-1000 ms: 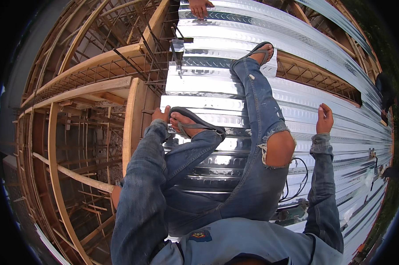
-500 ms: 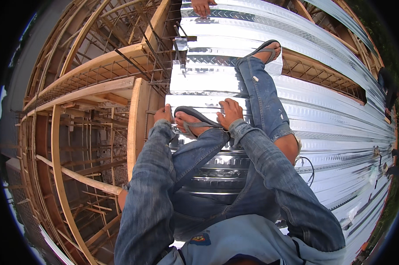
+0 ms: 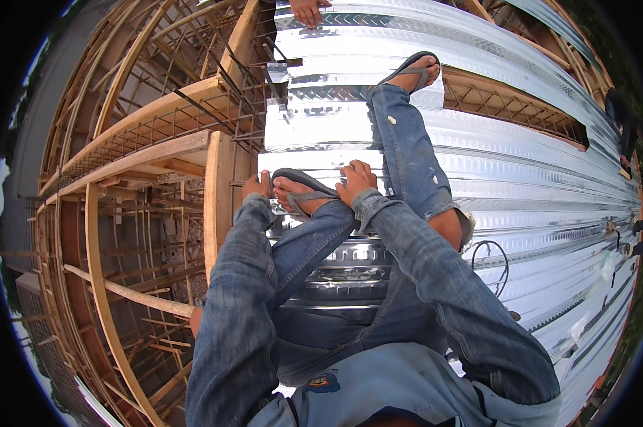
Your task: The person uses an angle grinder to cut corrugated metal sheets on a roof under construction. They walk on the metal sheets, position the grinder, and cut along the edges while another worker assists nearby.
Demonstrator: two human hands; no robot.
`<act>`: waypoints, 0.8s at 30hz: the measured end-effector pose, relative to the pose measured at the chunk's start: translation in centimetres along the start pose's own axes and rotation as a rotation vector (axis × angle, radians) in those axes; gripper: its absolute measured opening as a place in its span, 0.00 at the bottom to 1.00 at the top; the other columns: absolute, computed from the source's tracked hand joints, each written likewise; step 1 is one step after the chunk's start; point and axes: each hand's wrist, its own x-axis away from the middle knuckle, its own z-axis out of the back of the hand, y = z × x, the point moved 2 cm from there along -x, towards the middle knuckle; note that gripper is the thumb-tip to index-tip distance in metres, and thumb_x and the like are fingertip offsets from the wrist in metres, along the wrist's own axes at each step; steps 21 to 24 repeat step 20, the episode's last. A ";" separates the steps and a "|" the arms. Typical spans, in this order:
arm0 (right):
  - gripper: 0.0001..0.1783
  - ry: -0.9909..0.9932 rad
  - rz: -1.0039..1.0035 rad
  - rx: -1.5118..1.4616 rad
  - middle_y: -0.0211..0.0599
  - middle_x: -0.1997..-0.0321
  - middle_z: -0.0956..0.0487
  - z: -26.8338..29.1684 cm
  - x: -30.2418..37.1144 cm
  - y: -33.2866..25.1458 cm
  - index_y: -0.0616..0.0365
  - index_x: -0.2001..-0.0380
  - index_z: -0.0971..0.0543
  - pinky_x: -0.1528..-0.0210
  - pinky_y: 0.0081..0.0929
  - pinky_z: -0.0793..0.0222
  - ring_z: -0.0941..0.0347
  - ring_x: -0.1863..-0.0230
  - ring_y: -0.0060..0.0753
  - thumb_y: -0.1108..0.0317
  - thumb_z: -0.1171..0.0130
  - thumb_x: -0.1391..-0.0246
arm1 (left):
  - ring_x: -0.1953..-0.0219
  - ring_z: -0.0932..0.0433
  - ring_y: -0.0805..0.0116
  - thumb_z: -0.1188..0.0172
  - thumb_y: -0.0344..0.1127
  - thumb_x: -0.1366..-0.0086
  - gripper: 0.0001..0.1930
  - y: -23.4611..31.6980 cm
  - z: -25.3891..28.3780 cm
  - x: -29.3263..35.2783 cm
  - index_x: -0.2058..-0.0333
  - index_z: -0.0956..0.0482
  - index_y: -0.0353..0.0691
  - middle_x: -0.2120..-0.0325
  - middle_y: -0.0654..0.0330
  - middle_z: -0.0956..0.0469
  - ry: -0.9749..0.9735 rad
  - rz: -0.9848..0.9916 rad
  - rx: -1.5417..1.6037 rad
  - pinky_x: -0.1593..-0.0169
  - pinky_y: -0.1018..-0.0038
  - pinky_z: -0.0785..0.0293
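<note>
Ribbed, shiny metal decking sheets (image 3: 321,132) lie beneath me. At the sheet's left end, beside a timber beam, my left hand (image 3: 256,186) is closed with its fingers curled at the metal edge. My right hand (image 3: 356,181) has bent fingers hooked over a rib of the same sheet; the fingertips are partly hidden. Between the two hands rests my left foot in a dark flip-flop (image 3: 304,181), sole edge on the metal. My other foot, in a matching flip-flop (image 3: 415,71), is stretched farther ahead on the decking.
Left of the sheets, a drop opens among timber framing (image 3: 213,199) and poles. Steel reinforcing bars (image 3: 247,96) stick up by the sheet ends. Another person's hand (image 3: 309,12) rests at the far edge. A gap with a rebar cage (image 3: 517,107) and a black cable loop (image 3: 491,267) are to the right.
The view has shifted slightly, so the surroundings sit a little farther left. Both hands keep nearly the same places on the sheet.
</note>
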 end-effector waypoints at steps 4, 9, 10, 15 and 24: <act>0.23 0.003 -0.071 -0.042 0.40 0.45 0.35 -0.8 0.1 -0.8 0.53 0.53 0.25 0.40 0.41 0.47 0.44 0.40 0.41 0.58 0.43 0.53 | 0.58 0.24 0.46 0.49 0.58 0.42 0.28 0.2 0.3 0.5 0.61 0.21 0.35 0.65 0.41 0.23 -0.035 0.020 -0.029 0.53 0.60 0.30; 0.22 0.007 -0.058 -0.063 0.40 0.49 0.32 -0.3 0.2 -0.6 0.53 0.53 0.25 0.40 0.40 0.46 0.42 0.42 0.41 0.58 0.43 0.53 | 0.58 0.24 0.46 0.49 0.59 0.42 0.29 0.7 0.7 0.2 0.60 0.21 0.34 0.64 0.41 0.23 -0.021 0.000 -0.065 0.52 0.61 0.31; 0.22 -0.002 -0.060 -0.073 0.40 0.49 0.32 -0.5 0.5 -0.6 0.53 0.53 0.26 0.40 0.39 0.46 0.42 0.42 0.41 0.58 0.43 0.53 | 0.57 0.24 0.47 0.50 0.59 0.43 0.30 0.5 0.7 0.1 0.61 0.22 0.33 0.63 0.41 0.23 -0.052 0.023 -0.078 0.51 0.61 0.31; 0.19 -0.012 -0.047 -0.008 0.38 0.51 0.31 -0.6 0.5 -0.7 0.53 0.57 0.23 0.42 0.40 0.44 0.41 0.44 0.40 0.60 0.44 0.54 | 0.55 0.25 0.47 0.49 0.60 0.43 0.32 0.0 0.6 0.4 0.59 0.23 0.32 0.60 0.41 0.24 -0.024 0.064 -0.020 0.50 0.62 0.31; 0.17 0.032 -0.038 -0.017 0.39 0.52 0.30 -2.2 0.0 -1.0 0.52 0.59 0.22 0.43 0.41 0.46 0.42 0.44 0.39 0.61 0.45 0.54 | 0.52 0.26 0.49 0.47 0.61 0.44 0.32 -0.6 -0.3 -0.6 0.56 0.24 0.35 0.58 0.42 0.24 0.024 0.060 0.054 0.48 0.63 0.32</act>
